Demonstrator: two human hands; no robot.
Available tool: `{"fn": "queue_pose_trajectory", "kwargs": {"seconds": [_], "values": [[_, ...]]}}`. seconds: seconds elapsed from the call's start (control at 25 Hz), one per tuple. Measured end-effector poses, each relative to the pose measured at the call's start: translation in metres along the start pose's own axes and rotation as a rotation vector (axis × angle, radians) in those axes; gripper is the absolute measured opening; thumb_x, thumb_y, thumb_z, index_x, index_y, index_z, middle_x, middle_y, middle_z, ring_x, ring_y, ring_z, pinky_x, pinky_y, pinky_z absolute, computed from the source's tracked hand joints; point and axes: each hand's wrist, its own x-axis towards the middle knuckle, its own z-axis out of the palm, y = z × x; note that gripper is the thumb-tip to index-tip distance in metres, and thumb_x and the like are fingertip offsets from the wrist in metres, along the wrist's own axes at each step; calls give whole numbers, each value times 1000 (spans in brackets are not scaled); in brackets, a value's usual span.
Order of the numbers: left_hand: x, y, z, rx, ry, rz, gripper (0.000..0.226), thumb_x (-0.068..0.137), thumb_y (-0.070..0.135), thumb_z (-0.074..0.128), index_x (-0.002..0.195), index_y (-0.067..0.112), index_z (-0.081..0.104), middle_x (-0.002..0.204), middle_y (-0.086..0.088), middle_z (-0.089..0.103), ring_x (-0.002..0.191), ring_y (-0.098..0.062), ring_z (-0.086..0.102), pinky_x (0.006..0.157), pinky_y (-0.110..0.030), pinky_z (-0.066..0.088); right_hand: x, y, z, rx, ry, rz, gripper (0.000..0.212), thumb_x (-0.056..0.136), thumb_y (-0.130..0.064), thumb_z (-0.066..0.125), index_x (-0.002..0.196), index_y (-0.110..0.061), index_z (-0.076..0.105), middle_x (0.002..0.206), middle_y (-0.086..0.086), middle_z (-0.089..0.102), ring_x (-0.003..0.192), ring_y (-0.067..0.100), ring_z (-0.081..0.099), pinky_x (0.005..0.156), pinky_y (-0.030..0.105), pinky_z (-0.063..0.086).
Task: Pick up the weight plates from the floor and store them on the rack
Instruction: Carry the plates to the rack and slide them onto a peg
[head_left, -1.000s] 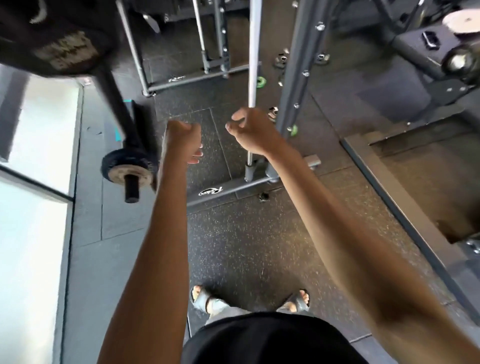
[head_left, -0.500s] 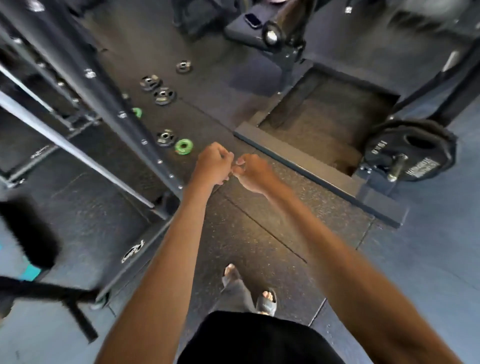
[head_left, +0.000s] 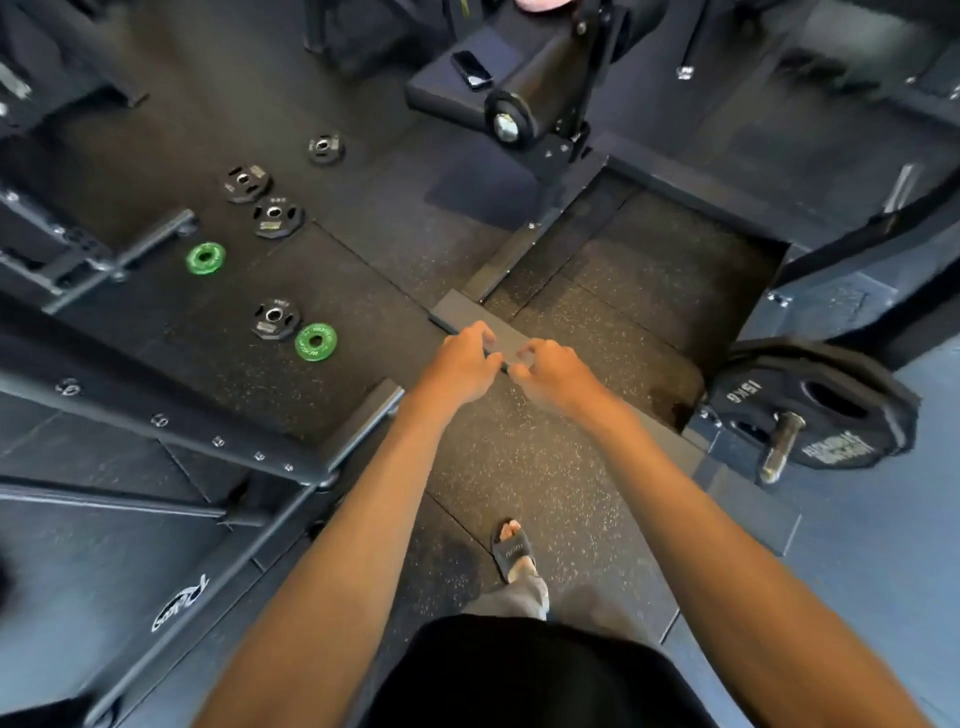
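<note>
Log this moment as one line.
left hand curled, empty | right hand curled, empty | plates on floor, none held

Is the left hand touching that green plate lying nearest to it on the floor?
Apart. The head view shows bare floor between the left hand and the green plate.
</note>
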Motion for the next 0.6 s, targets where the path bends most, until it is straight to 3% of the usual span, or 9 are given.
{"fn": "queue_pose_trajectory", "kwargs": {"seconds": [0.16,0.28,0.36,0.6], "values": [[83,-12,-28,75,-57,-152,30,97,30,56,122,15,53,124,-10,57,113,-27,54,91,-40,46,106,-18,-16,-43,-102,-79,31,102,-26,47,121,-4,59,119,17,62,115,33,55,87,40,49],[150,-27,-48,100,-103,-233,34,96,31,57,125,12,54,130,-12,56,120,-30,53,93,-39,45,194,-35,-13,-104,-228,-142,21,100,-25,49,90,-8,57,89,11,59,94,31,58,72,37,47],[203,-37,-65,73,-107,-279,30,96,28,56,120,12,57,124,-15,61,116,-32,58,93,-39,50,259,-52,-9,-139,-309,-193,23,99,-22,52,79,-11,49,81,10,54,86,30,57,65,34,39],[330,-81,-116,-233,21,-503,15,96,19,51,104,10,61,103,-19,71,96,-33,70,84,-42,56,428,-96,3,-272,-437,-240,30,99,-24,50,111,0,61,117,24,64,112,38,61,84,37,48]]}}
